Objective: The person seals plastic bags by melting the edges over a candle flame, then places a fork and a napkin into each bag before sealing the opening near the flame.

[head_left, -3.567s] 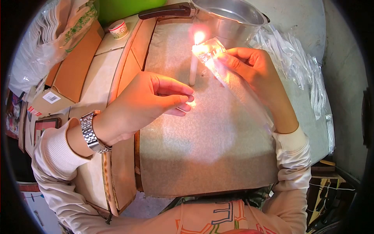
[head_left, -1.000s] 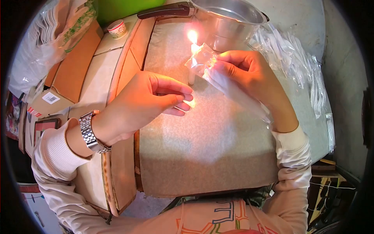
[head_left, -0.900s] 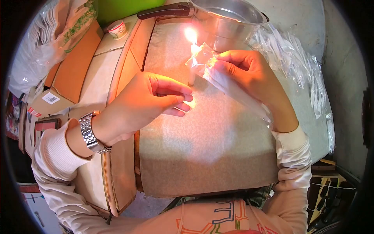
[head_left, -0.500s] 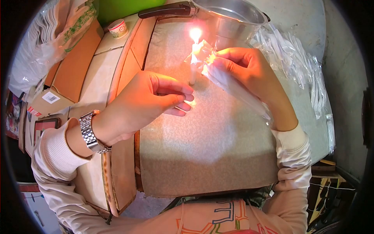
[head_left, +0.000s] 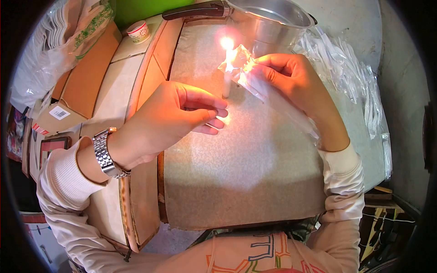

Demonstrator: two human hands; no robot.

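In the head view, the left hand [head_left: 193, 109] reached in from the left with its wrist straight and its fingers loosely curled, the thumb lying close to the fingertips in a narrow gap; whether thumb and fingers touched could not be told. The right hand [head_left: 289, 77] was bent inward, higher and to the right, with a narrow pinch of thumb and forefinger on the upper end of a long clear plastic sleeve [head_left: 284, 107]. The sleeve slanted down under the palm toward the right wrist, smooth and filmy along its length, its crumpled tip glowing beside the flame of a slim white wax candle [head_left: 226, 85]. The candle stood upright on a counter [head_left: 241, 186] with a grey, finely mottled covering, just beyond the left fingertips.

A silver metal-link watch [head_left: 105, 154] circled the left wrist, above a ribbed cream cuff [head_left: 75, 166]. Behind the flame sat a round, shiny steel pot [head_left: 268, 34] with a dark brown handle. To the right lay a heap of glossy, clear-wrapped white pieces [head_left: 339, 68], thin and elongated. A plain brown cardboard box [head_left: 88, 77] stood on the left.
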